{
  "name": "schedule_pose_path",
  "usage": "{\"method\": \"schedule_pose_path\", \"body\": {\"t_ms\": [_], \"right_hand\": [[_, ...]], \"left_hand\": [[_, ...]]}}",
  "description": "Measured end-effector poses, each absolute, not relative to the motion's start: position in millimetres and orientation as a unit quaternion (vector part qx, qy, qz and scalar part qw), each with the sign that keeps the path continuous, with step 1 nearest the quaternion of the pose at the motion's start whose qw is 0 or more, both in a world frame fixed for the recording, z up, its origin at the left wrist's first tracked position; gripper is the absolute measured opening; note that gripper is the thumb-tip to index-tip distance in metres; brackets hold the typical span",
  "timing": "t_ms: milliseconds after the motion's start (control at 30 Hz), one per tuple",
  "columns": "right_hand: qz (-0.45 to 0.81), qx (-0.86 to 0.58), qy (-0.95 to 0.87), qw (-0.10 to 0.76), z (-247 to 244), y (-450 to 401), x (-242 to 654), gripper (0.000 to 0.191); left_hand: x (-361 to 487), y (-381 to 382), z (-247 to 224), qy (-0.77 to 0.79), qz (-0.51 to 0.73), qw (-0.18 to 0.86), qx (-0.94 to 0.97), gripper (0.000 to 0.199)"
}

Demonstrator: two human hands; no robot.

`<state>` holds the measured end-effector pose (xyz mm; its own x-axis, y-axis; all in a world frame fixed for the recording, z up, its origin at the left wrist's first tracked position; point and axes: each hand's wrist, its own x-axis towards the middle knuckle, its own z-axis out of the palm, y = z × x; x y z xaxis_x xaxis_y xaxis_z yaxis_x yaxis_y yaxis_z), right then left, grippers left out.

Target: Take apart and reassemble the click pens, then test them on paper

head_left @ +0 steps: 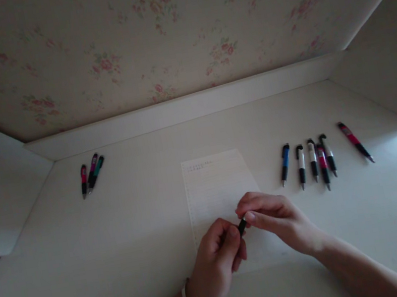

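Over the lower half of a lined sheet of paper [217, 191], both of my hands meet on one pen [242, 226]. My left hand [219, 255] wraps round its body, so only a short black grip section shows. The thumb and fingertips of my right hand [277, 216] pinch the pen's pale tip end. Most of the barrel is hidden inside the left fist. A few lines of small writing stand at the top of the sheet, too small to read.
Several pens, among them a blue pen [285, 165] and a white pen [301, 167], lie to the right. A red pen [355, 141] lies farther right. Three pens, one a green pen [96, 174], lie at the far left. White side panels and a back ledge [191, 107] border the desk [138, 220].
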<state>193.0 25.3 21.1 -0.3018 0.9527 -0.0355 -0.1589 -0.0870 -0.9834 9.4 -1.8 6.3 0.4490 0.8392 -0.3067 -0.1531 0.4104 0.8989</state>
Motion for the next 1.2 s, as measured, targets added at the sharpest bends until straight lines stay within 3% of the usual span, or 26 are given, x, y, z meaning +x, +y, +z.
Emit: {"method": "schedule_pose_path", "body": {"t_ms": [133,333,500,633,900,1000,1200], "right_hand": [[0.604,-0.408,-0.517,0.448,17.8,27.9,192.1,0.013],[0.594,-0.448,-0.508,0.434,14.3,26.0,190.6,0.035],[0.640,-0.386,-0.503,0.433,16.5,23.9,194.6,0.034],[0.630,-0.377,-0.512,0.446,16.1,27.7,194.8,0.017],[0.642,-0.378,-0.509,0.430,19.3,26.4,191.9,0.025],[0.627,-0.374,-0.534,0.426,18.9,26.3,192.4,0.016],[0.639,-0.370,-0.503,0.449,14.4,26.1,192.8,0.017]], "left_hand": [[8.8,-2.8,6.2,0.404,0.336,0.738,0.423,0.040],[8.6,-3.4,6.9,0.408,0.328,0.729,0.441,0.040],[8.6,-2.7,7.2,0.405,0.325,0.736,0.434,0.041],[8.7,-3.2,5.1,0.403,0.329,0.739,0.428,0.039],[9.1,-1.5,7.0,0.407,0.330,0.737,0.426,0.041],[9.2,-2.3,7.0,0.405,0.328,0.739,0.427,0.040],[8.4,-2.5,6.7,0.407,0.327,0.736,0.431,0.040]]}}
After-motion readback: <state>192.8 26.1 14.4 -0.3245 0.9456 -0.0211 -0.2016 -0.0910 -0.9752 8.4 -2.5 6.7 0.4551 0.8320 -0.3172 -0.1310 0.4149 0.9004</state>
